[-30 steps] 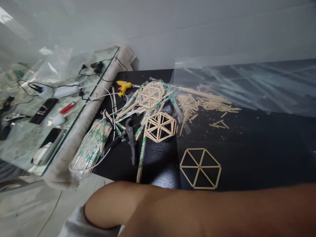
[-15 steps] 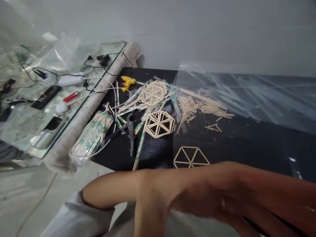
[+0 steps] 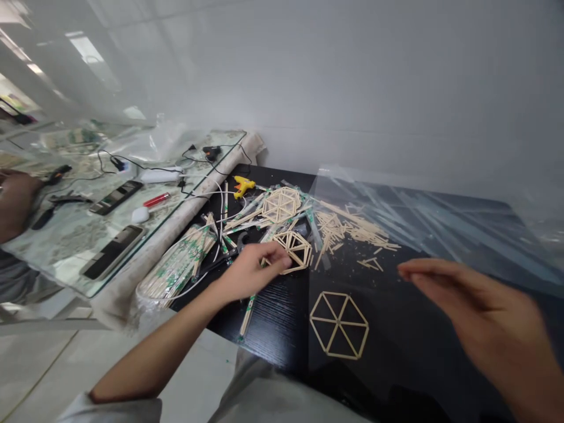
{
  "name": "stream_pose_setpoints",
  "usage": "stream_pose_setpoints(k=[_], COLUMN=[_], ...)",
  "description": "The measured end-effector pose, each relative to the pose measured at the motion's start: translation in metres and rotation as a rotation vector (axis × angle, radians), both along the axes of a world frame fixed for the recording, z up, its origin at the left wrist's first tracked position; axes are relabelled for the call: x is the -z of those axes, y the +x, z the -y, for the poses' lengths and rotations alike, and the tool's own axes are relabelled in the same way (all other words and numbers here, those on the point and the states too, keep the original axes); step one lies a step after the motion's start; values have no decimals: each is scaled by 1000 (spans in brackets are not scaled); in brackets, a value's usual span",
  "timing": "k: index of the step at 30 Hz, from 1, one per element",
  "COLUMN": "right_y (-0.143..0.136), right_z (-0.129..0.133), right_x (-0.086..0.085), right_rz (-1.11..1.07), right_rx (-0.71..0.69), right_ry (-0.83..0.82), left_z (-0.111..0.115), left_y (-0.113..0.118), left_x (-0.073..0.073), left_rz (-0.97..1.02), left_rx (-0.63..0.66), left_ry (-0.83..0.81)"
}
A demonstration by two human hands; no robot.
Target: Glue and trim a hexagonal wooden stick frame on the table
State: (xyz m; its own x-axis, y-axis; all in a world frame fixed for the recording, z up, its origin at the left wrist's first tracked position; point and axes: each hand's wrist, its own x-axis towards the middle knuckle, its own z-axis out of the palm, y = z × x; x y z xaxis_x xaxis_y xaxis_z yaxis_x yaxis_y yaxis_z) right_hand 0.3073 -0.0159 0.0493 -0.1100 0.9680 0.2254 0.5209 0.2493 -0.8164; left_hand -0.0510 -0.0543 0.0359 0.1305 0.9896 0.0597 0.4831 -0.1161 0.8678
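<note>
My left hand (image 3: 255, 271) is over the near left edge of a raised hexagonal frame of wooden sticks (image 3: 300, 251). Its thumb and bent fingers are apart, and I cannot tell if they touch the frame. On the right, my right hand (image 3: 484, 317) hovers above the black table with fingers stretched out, holding nothing visible. Between the hands, a flat stick hexagon with spokes (image 3: 338, 322) lies near the table's front edge. Another stick hexagon (image 3: 282, 204) rests farther back on wrapped sticks. Loose short sticks (image 3: 352, 229) are piled behind, with a few separate ones (image 3: 371, 264) closer.
A yellow glue gun (image 3: 243, 187) lies at the back left of the black table (image 3: 277, 320). A plastic-wrapped stick bundle (image 3: 176, 264) and white cable are at the left. Clear film (image 3: 440, 223) covers the right side. A glass-topped table (image 3: 70, 229) holds phones, a red lighter and another person's arm (image 3: 17, 200).
An arm and hand stretched across the foreground have cleared away. My hands are now apart, the left over the raised frame, and the whole flat hexagon shows. The view has tilted up.
</note>
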Motion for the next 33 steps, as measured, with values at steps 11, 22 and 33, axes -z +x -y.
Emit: stream_pose_setpoints(k=[11,22,33], right_y=[-32,-42,-119], right_z=[-10,-13,-43], right_x=[43,55,59], right_rz=[-15,115,144], right_rx=[-162,-384,-739], right_ry=[-80,21,75], left_z=[-161,-190,-194], left_y=[-110,-132,-150], left_x=[12,55,62], left_rz=[-948,-1050,-889], left_rx=[-510,-608,-707], left_ry=[52,-80,-73])
